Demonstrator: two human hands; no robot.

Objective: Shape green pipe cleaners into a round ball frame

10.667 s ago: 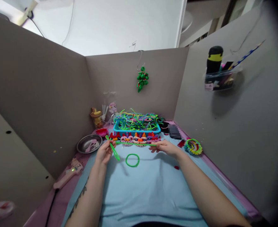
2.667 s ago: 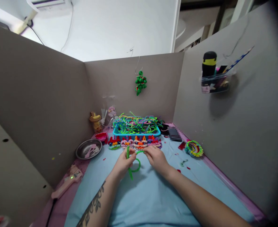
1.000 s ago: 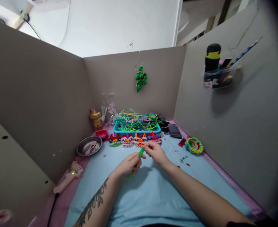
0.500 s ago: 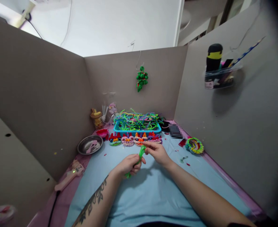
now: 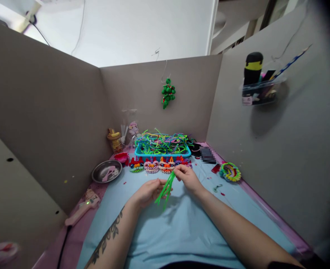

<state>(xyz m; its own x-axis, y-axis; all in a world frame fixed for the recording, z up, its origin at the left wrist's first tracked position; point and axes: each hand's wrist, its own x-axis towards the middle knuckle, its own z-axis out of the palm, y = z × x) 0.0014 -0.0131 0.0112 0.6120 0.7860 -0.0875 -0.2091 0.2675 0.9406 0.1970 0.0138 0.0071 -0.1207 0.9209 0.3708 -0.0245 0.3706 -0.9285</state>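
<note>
My right hand (image 5: pixel 188 178) pinches the top end of a small bundle of bright green pipe cleaners (image 5: pixel 165 190). Their loose ends fan out downward to the left, above the blue cloth. Behind and beside the strands is my left hand (image 5: pixel 150 192), its fingers apart and not closed on them; whether they touch is hard to tell. Just beyond the hands stands a row of several small fuzzy animal heads (image 5: pixel 151 165), in red, pink, orange and purple. At the back, a blue tray (image 5: pixel 162 155) is heaped with tangled pipe cleaners, mostly green.
On the left are a metal bowl (image 5: pixel 97 172) with small white pieces and a pink glue gun (image 5: pixel 82 212) with its cord. A yellow-green fuzzy ring (image 5: pixel 230 172) lies at right. Grey panels enclose the table; a clear bin (image 5: pixel 258 93) hangs on the right one.
My left hand has loosened from the green pipe cleaners and its fingers have spread. The bundle now hangs fanned out from my right hand, which has shifted slightly right.
</note>
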